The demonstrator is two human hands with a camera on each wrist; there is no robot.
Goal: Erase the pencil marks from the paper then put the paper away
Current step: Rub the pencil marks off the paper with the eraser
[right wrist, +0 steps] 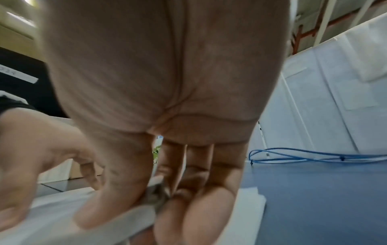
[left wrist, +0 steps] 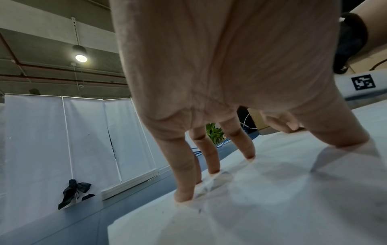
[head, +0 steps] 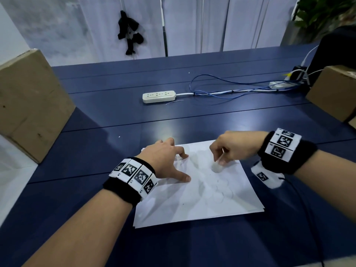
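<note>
A thin stack of white paper (head: 192, 205) lies on the dark blue table (head: 96, 151) in front of me, with faint pencil marks (head: 219, 189) near its middle. My left hand (head: 183, 166) presses flat on the sheet's upper left, fingers spread and straight; the left wrist view shows its fingertips (left wrist: 184, 197) on the paper (left wrist: 272, 207). My right hand (head: 221, 158) is curled at the upper middle of the sheet and pinches a small white eraser (head: 216, 167) against the paper. In the blurred right wrist view, thumb and fingers close on the eraser (right wrist: 157, 194) above the paper (right wrist: 52, 215).
A white power strip (head: 159, 96) and blue cables (head: 221, 89) lie further back on the table. Cardboard boxes stand at the left (head: 32, 105) and the right (head: 333, 91). White screens close off the back. A black wire (head: 308, 209) trails from my right wrist.
</note>
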